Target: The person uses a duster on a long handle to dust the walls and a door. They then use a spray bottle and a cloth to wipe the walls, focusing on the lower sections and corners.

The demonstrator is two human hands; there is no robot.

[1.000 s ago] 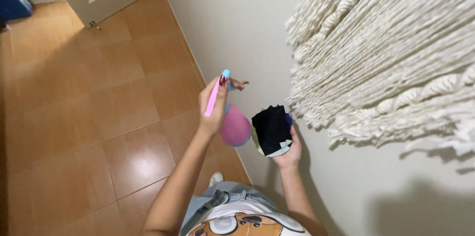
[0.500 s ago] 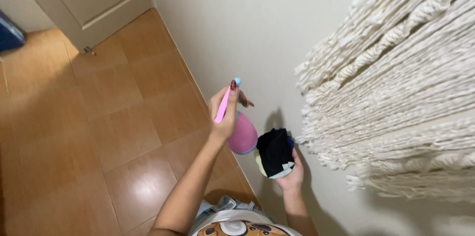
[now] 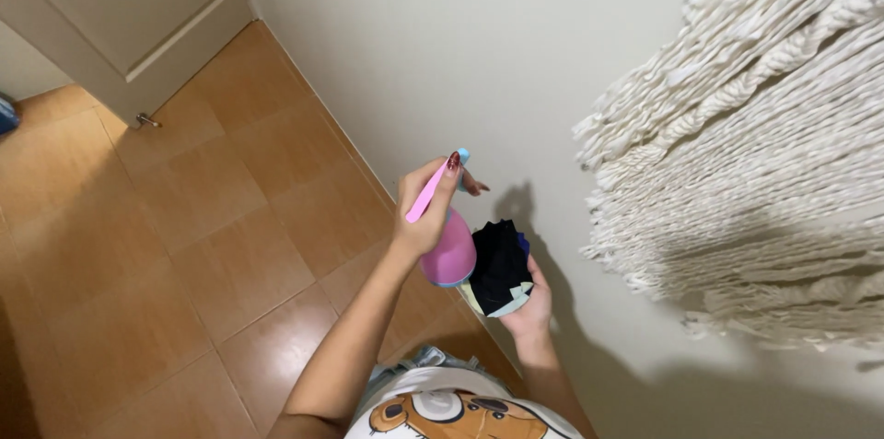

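Nearest the camera is the person's own shirt (image 3: 451,411), with both forearms rising from it toward the wall (image 3: 442,43). The right hand (image 3: 527,308) is closed around a bunched cloth (image 3: 499,266), mostly black with a pale edge showing underneath; it is gripped from below and kept close to the wall, apparently so the wad is ready to press flat against the paint. Just beside it, the left hand (image 3: 424,213) is wrapped around the neck of a pink spray bottle (image 3: 449,253), one finger crooked over the pink trigger and another sticking out toward the wall. The bottle hangs upright below the fist, its blue nozzle at the top aimed at the wall just above the cloth, which seems the reason the two are held so close together. Whether any spray is leaving the nozzle cannot be told. Both hands cast shadows on the wall, so they are near it but not clearly touching. To the right and higher, a white string mop head (image 3: 755,153) hangs against the wall, well apart from the hands. Farther off lie the brown floor tiles (image 3: 184,245), and beyond them a closed door (image 3: 129,6).
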